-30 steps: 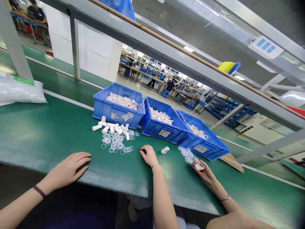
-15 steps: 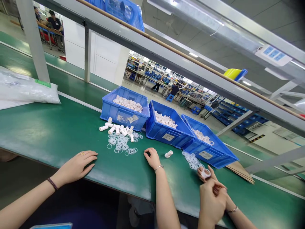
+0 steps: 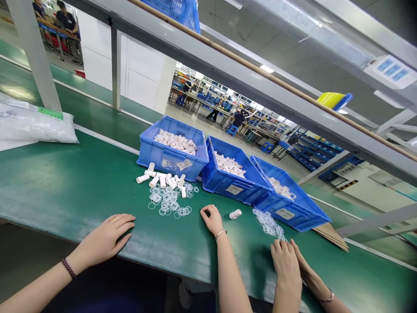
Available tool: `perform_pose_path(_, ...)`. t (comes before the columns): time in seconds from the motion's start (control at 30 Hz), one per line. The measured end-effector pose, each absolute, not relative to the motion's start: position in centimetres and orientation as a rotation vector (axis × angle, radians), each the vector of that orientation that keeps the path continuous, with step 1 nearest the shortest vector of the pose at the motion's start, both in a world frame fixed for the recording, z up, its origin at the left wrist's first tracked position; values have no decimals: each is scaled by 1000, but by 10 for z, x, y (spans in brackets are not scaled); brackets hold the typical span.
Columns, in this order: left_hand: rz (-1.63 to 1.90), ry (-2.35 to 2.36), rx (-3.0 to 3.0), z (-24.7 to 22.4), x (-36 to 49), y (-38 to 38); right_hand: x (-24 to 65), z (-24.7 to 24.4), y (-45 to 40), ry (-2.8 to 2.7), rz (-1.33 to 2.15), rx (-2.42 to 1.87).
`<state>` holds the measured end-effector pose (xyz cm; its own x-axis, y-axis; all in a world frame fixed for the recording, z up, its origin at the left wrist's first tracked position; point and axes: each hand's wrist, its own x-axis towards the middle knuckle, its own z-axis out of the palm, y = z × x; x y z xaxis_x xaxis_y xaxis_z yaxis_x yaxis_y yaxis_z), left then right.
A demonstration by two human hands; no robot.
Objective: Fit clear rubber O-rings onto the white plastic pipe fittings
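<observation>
My left hand (image 3: 109, 239) lies palm down on the green table, fingers spread and holding nothing. My right hand (image 3: 212, 218) rests on the table with loosely curled fingers, a gap between thumb and forefinger and nothing visible in it. Between and beyond my hands lie many thin clear rings (image 3: 167, 201) beside a pile of white tube pieces (image 3: 162, 180). To the right of my right hand, a single white tube piece (image 3: 235, 214) lies apart. More clear rings (image 3: 267, 222) are spread farther right.
Three blue bins (image 3: 172, 163) (image 3: 233, 189) (image 3: 286, 214) of white parts stand along the back. Another person's two hands (image 3: 286, 258) are together at the right. A plastic bag (image 3: 39, 124) lies at the left. A metal frame (image 3: 116, 69) rises behind the table.
The view has shifted slightly. The other person's hands have lowered towards the table, and the white ring-shaped piece they held is out of sight. My own hands have barely moved.
</observation>
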<state>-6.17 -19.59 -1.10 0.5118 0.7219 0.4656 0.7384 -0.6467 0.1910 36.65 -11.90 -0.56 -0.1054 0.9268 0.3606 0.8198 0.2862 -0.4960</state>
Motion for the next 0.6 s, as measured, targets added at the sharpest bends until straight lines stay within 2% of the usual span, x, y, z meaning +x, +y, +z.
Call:
perform_pose_path(0.43, -653, -1262, -2798, 11, -54, -195, 350, 6, -123, -1890, 239, -1658)
perform_pose_path(0.6, -649, -1254, -2810, 10, -53, -194, 373, 34, -153, -1853, 254, -1698)
